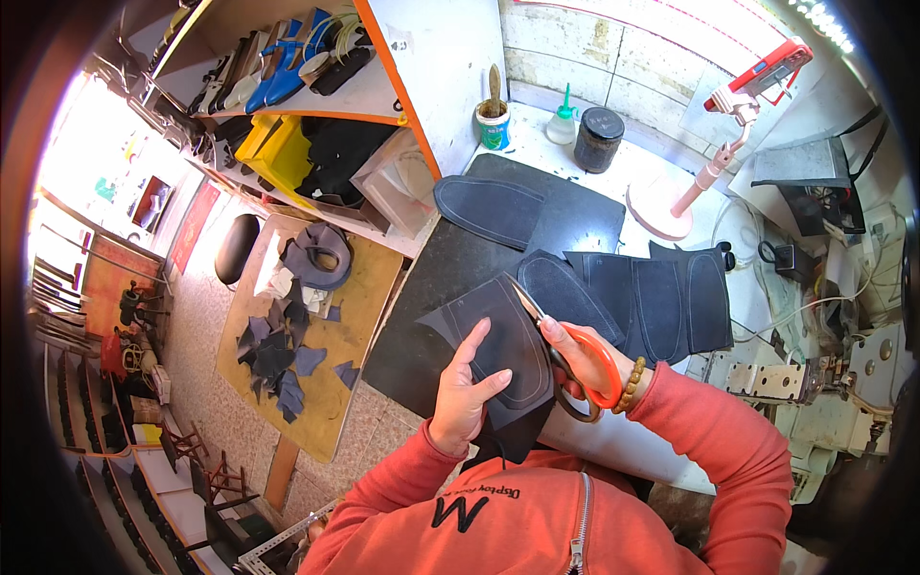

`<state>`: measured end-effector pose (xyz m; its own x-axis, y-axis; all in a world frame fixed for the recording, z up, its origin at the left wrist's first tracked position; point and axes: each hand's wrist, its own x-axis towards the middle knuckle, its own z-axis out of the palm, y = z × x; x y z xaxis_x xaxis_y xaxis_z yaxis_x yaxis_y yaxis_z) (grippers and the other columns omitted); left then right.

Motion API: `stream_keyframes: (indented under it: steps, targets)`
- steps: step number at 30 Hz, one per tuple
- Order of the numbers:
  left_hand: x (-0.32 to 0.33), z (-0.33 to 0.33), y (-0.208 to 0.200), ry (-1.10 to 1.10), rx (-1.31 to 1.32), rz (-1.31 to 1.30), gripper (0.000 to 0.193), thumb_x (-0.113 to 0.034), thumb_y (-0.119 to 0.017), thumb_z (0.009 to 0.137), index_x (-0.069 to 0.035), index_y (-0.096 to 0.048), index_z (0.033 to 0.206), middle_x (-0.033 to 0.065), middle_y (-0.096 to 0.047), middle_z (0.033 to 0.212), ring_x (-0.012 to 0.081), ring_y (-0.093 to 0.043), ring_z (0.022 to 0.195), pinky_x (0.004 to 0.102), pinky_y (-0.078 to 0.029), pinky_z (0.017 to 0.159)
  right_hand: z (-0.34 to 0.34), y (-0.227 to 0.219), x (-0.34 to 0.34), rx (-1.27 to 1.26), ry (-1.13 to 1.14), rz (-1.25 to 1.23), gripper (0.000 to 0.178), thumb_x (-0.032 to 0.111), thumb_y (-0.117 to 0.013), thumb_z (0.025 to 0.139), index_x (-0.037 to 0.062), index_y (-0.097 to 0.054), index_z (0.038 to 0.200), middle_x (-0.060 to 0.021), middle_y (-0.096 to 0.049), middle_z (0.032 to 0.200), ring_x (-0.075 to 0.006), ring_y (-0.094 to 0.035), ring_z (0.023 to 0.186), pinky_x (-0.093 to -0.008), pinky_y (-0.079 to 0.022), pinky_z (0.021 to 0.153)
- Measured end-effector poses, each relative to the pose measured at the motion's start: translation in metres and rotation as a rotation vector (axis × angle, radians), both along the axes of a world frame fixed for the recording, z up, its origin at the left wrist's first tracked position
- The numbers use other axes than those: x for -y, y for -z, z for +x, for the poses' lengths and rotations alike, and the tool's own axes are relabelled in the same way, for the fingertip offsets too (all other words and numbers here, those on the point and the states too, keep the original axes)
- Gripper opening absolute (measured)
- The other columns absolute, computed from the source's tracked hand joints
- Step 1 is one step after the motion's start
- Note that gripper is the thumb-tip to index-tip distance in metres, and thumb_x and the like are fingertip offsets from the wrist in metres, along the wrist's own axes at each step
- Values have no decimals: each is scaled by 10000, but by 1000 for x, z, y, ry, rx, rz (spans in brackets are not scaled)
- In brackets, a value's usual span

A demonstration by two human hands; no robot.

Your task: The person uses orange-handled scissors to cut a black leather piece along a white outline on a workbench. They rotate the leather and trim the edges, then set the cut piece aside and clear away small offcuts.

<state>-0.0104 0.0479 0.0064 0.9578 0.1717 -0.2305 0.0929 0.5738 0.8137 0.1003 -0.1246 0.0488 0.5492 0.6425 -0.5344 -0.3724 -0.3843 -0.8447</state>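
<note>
My left hand (458, 395) grips a dark sheet of leather (503, 335) marked with a pale curved outline. Its thumb and a finger lie on top; the other fingers are hidden beneath. My right hand (572, 347) holds scissors (608, 372) with a red and a black handle loop. Their blades point away from me, along the sheet's right edge; how far apart they are is hard to make out. Beyond and to the right, more dark pieces with similar outlines lie on the worktop: a rounded piece (489, 209), an overlapping piece (567, 292) and others (661, 297).
A black mat (402, 350) covers part of the white worktop. Along the back stand a glue pot with a brush (494, 125), a squeeze bottle (562, 125), a dark jar (599, 142) and a pink phone stand (661, 211). Scraps (278, 355) lie on a lower board at left; machinery (776, 376) is at right.
</note>
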Motion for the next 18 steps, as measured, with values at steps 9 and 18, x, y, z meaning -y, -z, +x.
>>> stream_keyframes:
  steps: [9,18]
  targets:
    - [-9,-2,-7,48,19,86,702,101,-649,801,13,-364,1437,108,-398,1446,177,-421,1288,306,-345,1075,14,-8,-9,-153,25,33,631,638,-310,964,72,-559,1088,3,-494,629,-79,-438,434,-215,-360,408]
    - [-77,15,-49,911,201,496,506,-127,-632,880,3,-498,1350,109,-493,1398,209,-454,1293,330,-330,1081,0,-11,19,-211,291,445,392,125,-643,870,68,-475,1218,-33,-587,829,-127,-582,617,-285,-465,518]
